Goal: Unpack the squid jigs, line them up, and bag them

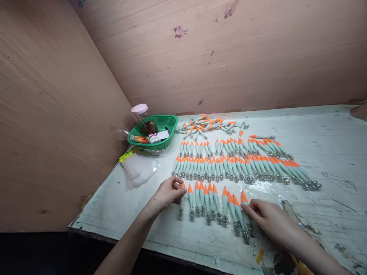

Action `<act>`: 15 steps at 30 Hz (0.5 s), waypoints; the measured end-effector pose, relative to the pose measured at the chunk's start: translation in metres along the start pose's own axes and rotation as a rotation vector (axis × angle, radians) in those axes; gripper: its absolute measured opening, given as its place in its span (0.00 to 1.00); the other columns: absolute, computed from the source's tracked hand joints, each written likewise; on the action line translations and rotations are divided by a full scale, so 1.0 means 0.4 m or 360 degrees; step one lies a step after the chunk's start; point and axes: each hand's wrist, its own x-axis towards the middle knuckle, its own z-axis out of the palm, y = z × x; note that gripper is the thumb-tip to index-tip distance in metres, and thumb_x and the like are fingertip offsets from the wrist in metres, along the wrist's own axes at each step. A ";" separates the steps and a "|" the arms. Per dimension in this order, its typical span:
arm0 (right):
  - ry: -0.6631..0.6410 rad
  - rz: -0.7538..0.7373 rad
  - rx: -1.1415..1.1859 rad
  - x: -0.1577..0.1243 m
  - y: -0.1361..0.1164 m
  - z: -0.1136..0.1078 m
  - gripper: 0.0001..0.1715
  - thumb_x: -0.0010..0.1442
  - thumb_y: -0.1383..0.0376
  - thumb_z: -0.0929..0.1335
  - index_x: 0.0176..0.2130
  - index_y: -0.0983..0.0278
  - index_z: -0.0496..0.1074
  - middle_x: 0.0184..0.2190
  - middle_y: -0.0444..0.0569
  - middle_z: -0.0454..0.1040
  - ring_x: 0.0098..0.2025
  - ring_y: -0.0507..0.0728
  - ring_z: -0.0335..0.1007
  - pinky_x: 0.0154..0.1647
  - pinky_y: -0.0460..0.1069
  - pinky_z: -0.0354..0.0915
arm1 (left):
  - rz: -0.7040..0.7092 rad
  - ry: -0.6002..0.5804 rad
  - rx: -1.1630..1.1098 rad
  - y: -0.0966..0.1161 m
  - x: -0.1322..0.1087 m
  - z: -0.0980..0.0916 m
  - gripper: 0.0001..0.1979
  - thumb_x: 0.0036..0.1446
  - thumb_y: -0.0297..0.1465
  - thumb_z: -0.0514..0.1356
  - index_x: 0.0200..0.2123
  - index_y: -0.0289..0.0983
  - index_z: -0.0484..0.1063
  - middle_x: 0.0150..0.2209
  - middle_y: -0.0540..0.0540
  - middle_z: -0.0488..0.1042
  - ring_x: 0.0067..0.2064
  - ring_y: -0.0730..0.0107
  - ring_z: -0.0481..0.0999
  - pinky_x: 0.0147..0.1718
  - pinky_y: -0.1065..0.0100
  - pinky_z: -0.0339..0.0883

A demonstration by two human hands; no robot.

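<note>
On the counter (329,145), our left hand (168,193) pinches the first lure (181,200) of the near row (212,196). Our right hand (269,219) rests on its far end, grip half-open. 2 rows behind look finished; a loose pile (206,125) remains.

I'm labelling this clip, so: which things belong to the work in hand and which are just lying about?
In use: left hand and right hand at the ends of the near lure row; lure rows behind; loose lure pile.
Lying about: green basket, pink-lidded jar, plastic bags.
</note>
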 end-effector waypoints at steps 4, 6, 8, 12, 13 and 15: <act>-0.0007 -0.0013 -0.0010 0.005 0.011 0.005 0.24 0.60 0.50 0.56 0.20 0.61 0.56 0.19 0.49 0.68 0.24 0.59 0.65 0.24 0.48 0.51 | 0.0074 0.0056 0.0014 -0.027 0.016 -0.001 0.20 0.35 0.33 0.72 0.29 0.35 0.67 0.21 0.55 0.67 0.22 0.76 0.68 0.22 0.73 0.64; -0.0034 0.0000 -0.0002 0.008 0.014 0.010 0.24 0.61 0.50 0.55 0.20 0.61 0.57 0.20 0.50 0.69 0.26 0.60 0.67 0.26 0.49 0.52 | 0.0086 0.0083 0.0017 -0.032 0.019 -0.002 0.19 0.36 0.33 0.71 0.29 0.35 0.67 0.20 0.54 0.68 0.21 0.76 0.68 0.20 0.73 0.63; -0.0070 0.0012 0.0014 0.007 0.013 0.014 0.24 0.62 0.51 0.54 0.21 0.61 0.58 0.22 0.50 0.71 0.27 0.60 0.68 0.27 0.49 0.53 | 0.0075 0.0092 0.0018 -0.034 0.019 -0.003 0.18 0.37 0.33 0.71 0.29 0.35 0.67 0.20 0.54 0.68 0.21 0.74 0.70 0.20 0.73 0.63; -0.0098 0.0013 0.0032 -0.008 0.007 0.000 0.23 0.62 0.53 0.55 0.21 0.61 0.59 0.22 0.50 0.71 0.27 0.59 0.68 0.27 0.48 0.53 | 0.0110 0.0064 0.0118 -0.018 0.000 -0.006 0.14 0.41 0.34 0.68 0.27 0.36 0.66 0.19 0.54 0.66 0.21 0.72 0.69 0.20 0.73 0.60; -0.0085 0.0002 0.0020 -0.009 0.007 -0.017 0.23 0.63 0.53 0.55 0.21 0.61 0.59 0.22 0.50 0.71 0.27 0.59 0.68 0.27 0.48 0.53 | 0.0173 0.0082 0.0227 -0.007 -0.006 -0.007 0.12 0.43 0.34 0.66 0.27 0.36 0.67 0.19 0.53 0.66 0.21 0.72 0.68 0.20 0.72 0.59; 0.0005 -0.0065 -0.0045 0.003 0.009 -0.072 0.23 0.63 0.53 0.55 0.21 0.61 0.58 0.22 0.50 0.71 0.26 0.58 0.67 0.26 0.48 0.53 | 0.0380 0.0171 0.0534 0.028 -0.009 -0.005 0.08 0.47 0.34 0.64 0.28 0.37 0.70 0.22 0.50 0.69 0.23 0.70 0.69 0.22 0.71 0.59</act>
